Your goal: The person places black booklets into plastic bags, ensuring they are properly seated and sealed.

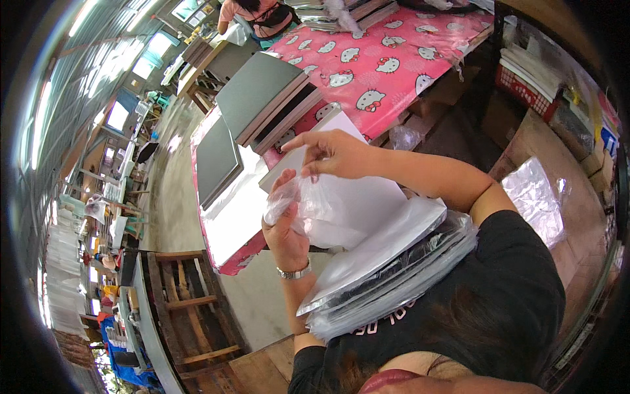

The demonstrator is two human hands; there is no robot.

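the left hand (pixel 283 230) holds a bunched end of clear plastic film (pixel 325 213) between thumb and fingers; the right hand (pixel 338 154) curls at its upper edge, whether pinching it i cannot tell. the film spreads between and below both hands, across a white panel (pixel 380 197).

We look out from a camera worn on the head, its wide fisheye lens aimed down and ahead at the fingers (pixel 300 140), which are close to us, near the middle of the view. Below and to the right of the fingers, nearer the lens, we catch the wearer's own mouth (pixel 384 381) and black shirt (pixel 459 308). Beyond the fingers we take in the desk (pixel 408 82); farther off, to their left, we see floor (pixel 167 177) and ceiling (pixel 79 82), with straight edges bending toward the rim.
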